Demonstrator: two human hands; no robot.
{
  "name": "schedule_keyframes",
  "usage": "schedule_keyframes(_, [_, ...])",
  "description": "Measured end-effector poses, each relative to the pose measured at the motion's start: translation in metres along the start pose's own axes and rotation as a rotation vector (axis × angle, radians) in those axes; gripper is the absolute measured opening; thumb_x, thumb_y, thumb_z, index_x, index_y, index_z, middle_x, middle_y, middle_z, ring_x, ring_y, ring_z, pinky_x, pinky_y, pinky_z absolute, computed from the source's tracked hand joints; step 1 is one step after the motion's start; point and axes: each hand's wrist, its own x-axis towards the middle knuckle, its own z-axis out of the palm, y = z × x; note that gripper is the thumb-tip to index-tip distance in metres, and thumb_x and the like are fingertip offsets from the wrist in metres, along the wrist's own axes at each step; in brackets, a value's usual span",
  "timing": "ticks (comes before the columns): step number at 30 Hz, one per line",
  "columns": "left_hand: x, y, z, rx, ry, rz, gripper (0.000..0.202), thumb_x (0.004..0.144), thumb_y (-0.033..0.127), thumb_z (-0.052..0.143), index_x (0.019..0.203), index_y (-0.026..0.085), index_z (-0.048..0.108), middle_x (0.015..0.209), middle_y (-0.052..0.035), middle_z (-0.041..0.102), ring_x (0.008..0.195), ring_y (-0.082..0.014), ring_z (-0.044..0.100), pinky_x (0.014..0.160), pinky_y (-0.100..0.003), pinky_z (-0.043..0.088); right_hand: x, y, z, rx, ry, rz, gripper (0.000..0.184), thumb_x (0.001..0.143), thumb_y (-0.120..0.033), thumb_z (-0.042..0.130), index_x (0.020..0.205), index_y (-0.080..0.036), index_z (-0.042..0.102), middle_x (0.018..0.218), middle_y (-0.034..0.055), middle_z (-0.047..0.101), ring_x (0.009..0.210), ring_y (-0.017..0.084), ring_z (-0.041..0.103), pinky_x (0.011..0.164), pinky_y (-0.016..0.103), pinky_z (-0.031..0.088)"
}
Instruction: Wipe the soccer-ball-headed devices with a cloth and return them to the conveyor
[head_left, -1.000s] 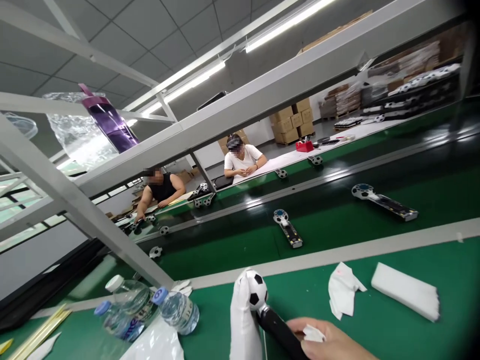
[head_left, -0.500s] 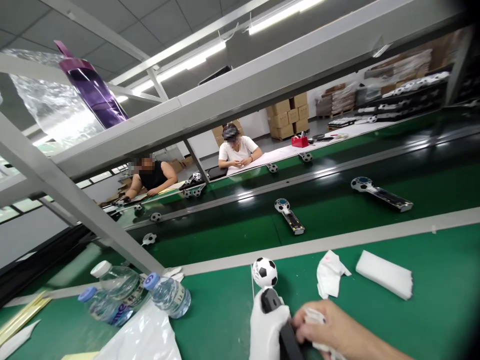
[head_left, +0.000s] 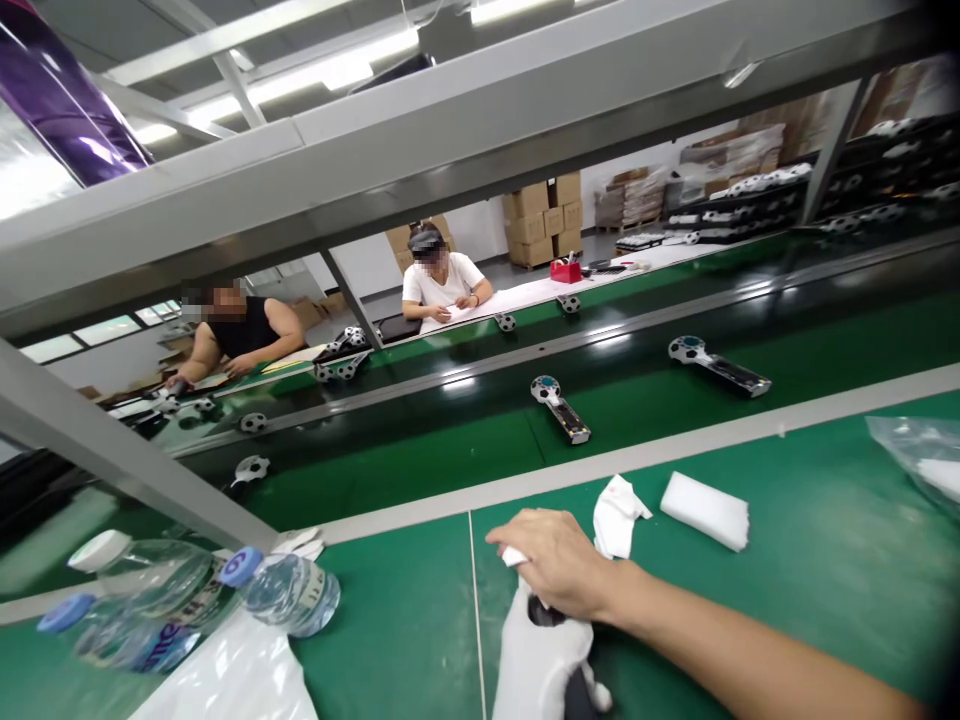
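Handle (head_left: 578, 695) mostly hidden by gloved left hand (head_left: 534, 655) and bare right hand (head_left: 561, 565)

Bare right forearm (head_left: 720, 635) reaches in from lower right, slanting up-left. Right hand (head_left: 559, 560): back uppermost, fingers curled, pointing left. Left hand (head_left: 536, 650): white-gloved, wrapped in a grip, just nearer the body.
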Motion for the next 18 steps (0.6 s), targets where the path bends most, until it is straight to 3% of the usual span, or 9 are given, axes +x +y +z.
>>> schedule_keyframes(3, [-0.001, 0.0, 0.002, 0.004, -0.043, -0.056, 0.025, 0.085, 0.035, 0.055, 0.095, 0.012, 0.053, 0.053, 0.0068, 0.048, 0.042, -0.0073, 0.048, 0.047, -0.023, 0.046, 0.016, 0.009, -0.007, 0.183, -0.067, 0.194, 0.037, 0.077, -0.017, 0.044, 0.108, -0.019, 0.064, 0.092, 0.0088, 0.071, 0.092, 0.028, 0.061, 0.086, 0.042, 0.041])
schedule_keyframes(8, [-0.001, 0.004, 0.008, -0.021, -0.05, -0.082, 0.034, 0.072, 0.031, 0.069, 0.093, 0.013, 0.05, 0.051, 0.0062, 0.049, 0.038, -0.0114, 0.05, 0.044, -0.028, 0.047, 0.026, 0.017, -0.011, 0.349, -0.11, 0.263, 0.044, 0.087, -0.022, 0.024, 0.117, -0.008, 0.053, 0.089, 0.0124, 0.071, 0.076, 0.02, 0.067, 0.066, 0.03, 0.05])
schedule_keyframes(10, [-0.003, 0.006, 0.007, -0.035, -0.057, -0.075, 0.031, 0.077, 0.032, 0.064, 0.096, 0.012, 0.052, 0.057, 0.0044, 0.053, 0.042, -0.0101, 0.052, 0.048, -0.027, 0.048, 0.019, 0.012, -0.008, 0.33, -0.054, 0.256, 0.042, 0.087, -0.023, 0.027, 0.118, -0.011, 0.054, 0.098, 0.013, 0.069, 0.088, 0.022, 0.064, 0.078, 0.034, 0.047])
schedule_keyframes(12, [-0.004, 0.008, 0.005, -0.055, -0.059, -0.067, 0.027, 0.083, 0.035, 0.057, 0.098, 0.012, 0.055, 0.067, 0.0012, 0.057, 0.052, -0.0091, 0.054, 0.054, -0.026, 0.049, 0.008, 0.003, -0.005, 0.176, -0.012, 0.161, 0.041, 0.082, -0.019, 0.037, 0.118, -0.017, 0.057, 0.106, 0.0116, 0.067, 0.1, 0.026, 0.058, 0.089, 0.04, 0.039])
schedule_keyframes(15, [-0.006, 0.011, 0.002, -0.09, -0.066, -0.068, 0.031, 0.086, 0.041, 0.052, 0.098, 0.013, 0.057, 0.081, -0.0027, 0.06, 0.065, -0.0114, 0.057, 0.06, -0.027, 0.049, 0.002, -0.008, -0.006, -0.083, -0.074, 0.04, 0.049, 0.074, -0.013, 0.044, 0.12, -0.023, 0.058, 0.107, 0.0118, 0.065, 0.101, 0.032, 0.055, 0.089, 0.046, 0.034])
schedule_keyframes(18, [-0.009, 0.011, 0.002, -0.127, -0.119, -0.095, 0.03, 0.084, 0.039, 0.054, 0.098, 0.013, 0.056, 0.068, 0.0012, 0.057, 0.054, -0.0099, 0.054, 0.053, -0.025, 0.046, 0.013, -0.009, -0.018, 0.1, -0.189, 0.201, 0.044, 0.076, -0.018, 0.044, 0.117, -0.019, 0.06, 0.096, 0.0133, 0.069, 0.097, 0.032, 0.056, 0.085, 0.046, 0.036])
